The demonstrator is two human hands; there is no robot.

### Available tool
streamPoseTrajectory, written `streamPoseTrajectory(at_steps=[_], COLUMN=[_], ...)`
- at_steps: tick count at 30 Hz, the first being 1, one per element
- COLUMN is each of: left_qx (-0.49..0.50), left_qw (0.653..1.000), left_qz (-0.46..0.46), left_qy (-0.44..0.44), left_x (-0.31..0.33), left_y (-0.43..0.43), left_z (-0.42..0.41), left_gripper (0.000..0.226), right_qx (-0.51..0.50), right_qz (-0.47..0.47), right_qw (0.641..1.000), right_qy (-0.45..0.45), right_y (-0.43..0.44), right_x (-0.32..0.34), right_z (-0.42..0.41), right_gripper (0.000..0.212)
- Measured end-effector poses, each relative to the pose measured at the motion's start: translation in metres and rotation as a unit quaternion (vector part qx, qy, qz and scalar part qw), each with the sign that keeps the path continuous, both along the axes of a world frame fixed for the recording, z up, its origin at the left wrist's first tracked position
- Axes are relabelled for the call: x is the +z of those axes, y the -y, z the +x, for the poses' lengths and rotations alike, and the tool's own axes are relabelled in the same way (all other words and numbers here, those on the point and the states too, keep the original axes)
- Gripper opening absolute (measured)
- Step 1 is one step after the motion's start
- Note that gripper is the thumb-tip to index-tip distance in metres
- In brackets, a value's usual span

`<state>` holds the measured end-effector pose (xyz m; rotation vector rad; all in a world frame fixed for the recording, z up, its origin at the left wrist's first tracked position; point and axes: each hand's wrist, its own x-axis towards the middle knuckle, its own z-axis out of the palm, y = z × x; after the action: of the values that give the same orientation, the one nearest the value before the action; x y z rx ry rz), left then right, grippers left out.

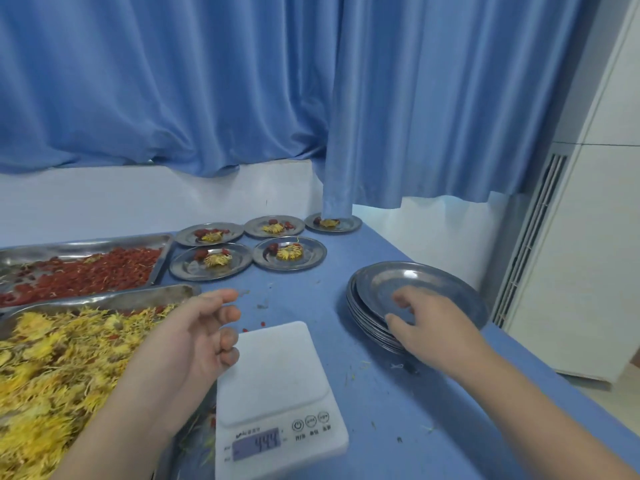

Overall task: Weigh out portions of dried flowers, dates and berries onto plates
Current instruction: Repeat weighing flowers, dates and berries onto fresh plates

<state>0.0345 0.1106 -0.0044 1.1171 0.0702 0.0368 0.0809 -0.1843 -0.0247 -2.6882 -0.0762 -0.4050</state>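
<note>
Steel plate pinched at the stack, scale bare: by the look of it, the start of a new portion.

Yellow dried flowers fill the near tray at far left, with red berries in the tray behind. The left hand hovers over the flower tray's corner, its grip loose, fingers half curled and holding nothing. Just beside it sits the white scale; its pan carries nothing, and its lit digits are too blurred to trust. Five filled plates stand at the back of the blue tabletop. At right, the right hand is on the stack of plates, thumb inside the top plate and fingers at its near rim, a grip pinching that edge. Next likely calls for peeling only that plate free and setting it flat on the pan, then checking the reading.
</note>
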Motion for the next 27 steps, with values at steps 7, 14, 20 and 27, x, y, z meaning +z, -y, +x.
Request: streamPoseTrajectory(at_steps=[7,14,20,27], left_qx=[0.042,0.065,0.07,0.072], left_qw=[0.999,0.998,0.997,0.997], left_qz=[-0.032,-0.018,-0.017,-0.022], left_qy=[0.009,0.0,-0.002,-0.003], left_x=[-0.015,-0.018,-0.02,-0.021], left_y=[-0.024,-0.021,-0.023,-0.025], left_z=[-0.02,-0.026,-0.027,-0.028], left_gripper=[0.016,0.022,0.019,0.018], right_qx=[-0.012,-0.03,0.0,0.043], right_qz=[-0.054,-0.092,-0.075,-0.048], right_qw=[0.994,0.993,0.988,0.964], right_qy=[0.094,0.072,0.133,0.257], right_y=[-0.024,-0.018,-0.013,-0.004], right_x=[-0.024,-0.021,-0.024,-0.023], right_z=[-0.022,-0.027,-0.027,-0.023], right_gripper=[0.04,0.023,0.023,0.023])
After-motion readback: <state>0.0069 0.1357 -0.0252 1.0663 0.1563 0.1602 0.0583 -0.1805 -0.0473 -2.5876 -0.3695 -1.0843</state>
